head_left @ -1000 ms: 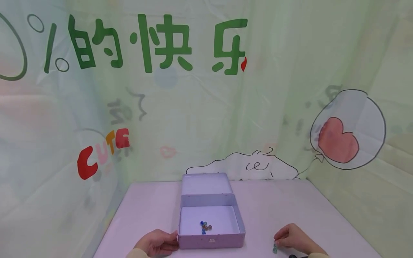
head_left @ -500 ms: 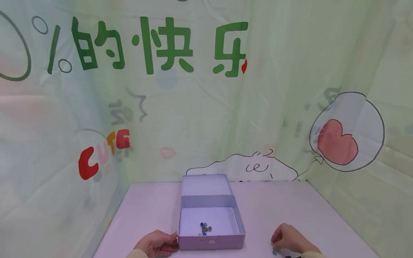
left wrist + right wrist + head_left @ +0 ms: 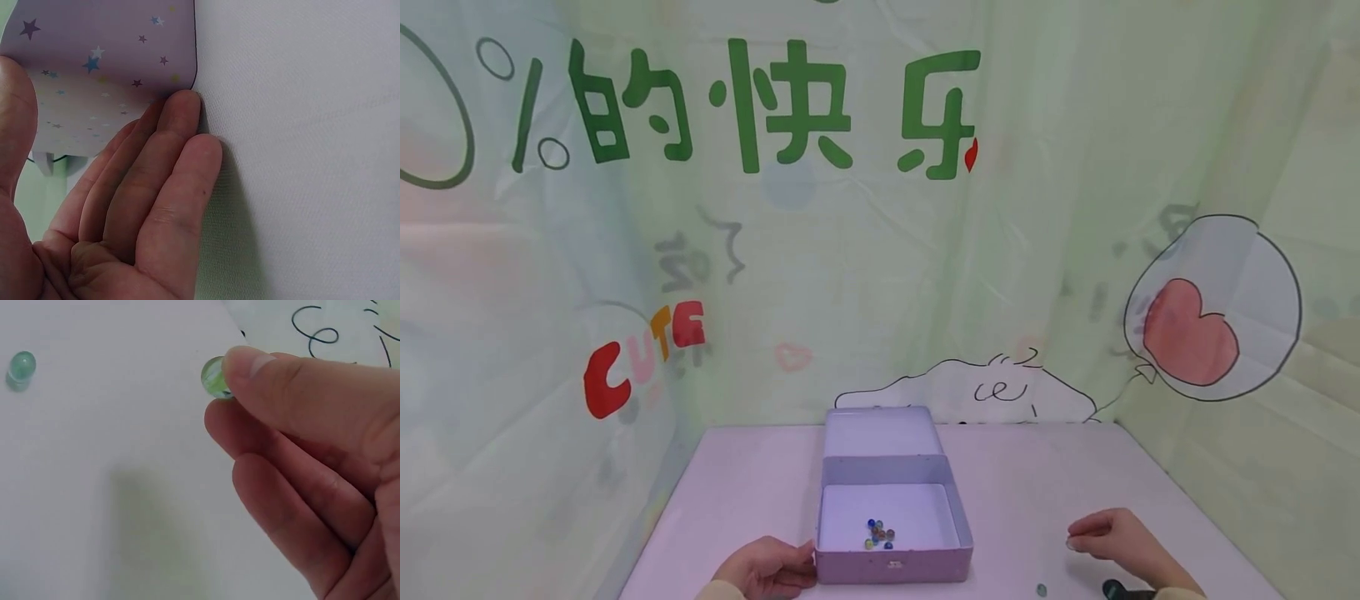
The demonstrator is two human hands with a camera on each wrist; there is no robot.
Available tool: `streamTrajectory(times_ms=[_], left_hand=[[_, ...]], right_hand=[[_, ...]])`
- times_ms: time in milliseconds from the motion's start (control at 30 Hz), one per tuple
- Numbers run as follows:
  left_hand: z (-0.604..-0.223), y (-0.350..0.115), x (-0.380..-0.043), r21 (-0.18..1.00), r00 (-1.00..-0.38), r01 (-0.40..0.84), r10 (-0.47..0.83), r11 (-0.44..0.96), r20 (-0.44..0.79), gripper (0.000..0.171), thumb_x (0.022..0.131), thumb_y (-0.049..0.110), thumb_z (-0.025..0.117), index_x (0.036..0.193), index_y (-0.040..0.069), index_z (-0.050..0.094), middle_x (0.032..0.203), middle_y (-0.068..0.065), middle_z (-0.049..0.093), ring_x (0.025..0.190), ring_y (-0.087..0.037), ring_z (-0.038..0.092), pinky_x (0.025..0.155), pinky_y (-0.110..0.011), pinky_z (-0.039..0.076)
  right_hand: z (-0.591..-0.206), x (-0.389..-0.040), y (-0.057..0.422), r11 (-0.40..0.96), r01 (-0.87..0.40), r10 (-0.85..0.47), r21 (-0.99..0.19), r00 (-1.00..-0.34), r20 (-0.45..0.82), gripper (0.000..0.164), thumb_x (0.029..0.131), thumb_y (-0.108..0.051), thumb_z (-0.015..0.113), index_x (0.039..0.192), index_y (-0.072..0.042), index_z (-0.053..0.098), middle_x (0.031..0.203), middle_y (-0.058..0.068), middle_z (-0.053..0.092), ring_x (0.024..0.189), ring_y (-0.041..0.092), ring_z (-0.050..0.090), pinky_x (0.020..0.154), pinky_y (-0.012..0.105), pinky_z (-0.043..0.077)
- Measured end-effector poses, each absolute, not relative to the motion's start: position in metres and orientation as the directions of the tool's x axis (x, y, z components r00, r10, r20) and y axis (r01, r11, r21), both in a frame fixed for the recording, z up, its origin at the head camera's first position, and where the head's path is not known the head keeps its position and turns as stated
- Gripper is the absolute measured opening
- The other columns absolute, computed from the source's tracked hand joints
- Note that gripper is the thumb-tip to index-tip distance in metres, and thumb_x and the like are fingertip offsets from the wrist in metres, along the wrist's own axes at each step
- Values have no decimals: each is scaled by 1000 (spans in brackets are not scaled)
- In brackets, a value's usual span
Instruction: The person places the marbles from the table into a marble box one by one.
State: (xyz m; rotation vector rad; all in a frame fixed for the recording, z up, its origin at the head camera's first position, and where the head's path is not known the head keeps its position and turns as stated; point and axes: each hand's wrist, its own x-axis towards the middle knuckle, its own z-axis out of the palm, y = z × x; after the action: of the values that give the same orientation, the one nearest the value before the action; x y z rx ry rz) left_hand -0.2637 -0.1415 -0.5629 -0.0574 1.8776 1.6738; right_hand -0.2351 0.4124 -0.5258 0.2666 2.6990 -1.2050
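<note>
A lidded lilac box stands on the table with its lid tipped back. Several small marbles, blue, brown, greenish and yellowish, lie inside by its front wall. My left hand rests against the box's front left corner, fingertips touching its star-printed side and fingers fairly straight. To the right of the box, my right hand is above the table. Between thumb and fingertips it pinches a clear green marble, partly covered by the thumb. Another green marble lies on the tabletop nearby.
A pale curtain with printed letters and drawings surrounds the pale table at the back and sides. Beside the right wrist shows a dark object, cut off by the frame's lower part.
My right hand has lifted off the table and moved right with a green marble, leaving another behind. Inside the box, a few marbles have rolled and settled. My left hand has stayed in place.
</note>
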Motion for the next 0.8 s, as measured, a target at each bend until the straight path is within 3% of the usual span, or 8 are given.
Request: streamTrajectory(times_ms=[200, 367, 600, 800], left_hand=[[-562, -147, -264, 890, -821, -404, 344, 212, -455, 37, 101, 28, 66, 109, -8, 74, 102, -19, 78, 91, -17, 75, 87, -39, 62], [-564, -149, -261, 897, -821, -400, 362, 186, -441, 39, 101, 28, 66, 110, -9, 73, 104, -21, 78, 92, -19, 75, 90, -40, 61], [-565, -149, -261, 894, -810, -415, 378, 169, -447, 39, 100, 27, 68, 112, -10, 73, 106, -22, 77, 93, -20, 76, 90, -39, 62], [-560, -143, -265, 884, -810, -419, 355, 208, -467, 45, 100, 31, 68, 114, -12, 71, 107, -21, 77, 96, -22, 76, 91, -41, 61]], right_hand=[[-516, -250, 404, 640, 169, 10, -750, -977, -212, 37, 89, -22, 80, 111, 6, 72, 98, 9, 78, 90, 23, 72, 81, 42, 62], [-502, -270, 365, 633, 76, -120, -770, -973, -195, 28, 89, -16, 80, 107, 4, 74, 95, 7, 78, 87, 19, 72, 81, 43, 62], [-482, -296, 298, 601, -133, -309, -788, -948, -76, 18, 86, -11, 81, 98, 2, 77, 88, 9, 78, 80, 19, 70, 74, 38, 62], [-477, -316, 252, 576, -204, -398, -792, -916, -54, 15, 84, -7, 82, 94, 3, 77, 85, 10, 78, 75, 16, 69, 69, 33, 59]])
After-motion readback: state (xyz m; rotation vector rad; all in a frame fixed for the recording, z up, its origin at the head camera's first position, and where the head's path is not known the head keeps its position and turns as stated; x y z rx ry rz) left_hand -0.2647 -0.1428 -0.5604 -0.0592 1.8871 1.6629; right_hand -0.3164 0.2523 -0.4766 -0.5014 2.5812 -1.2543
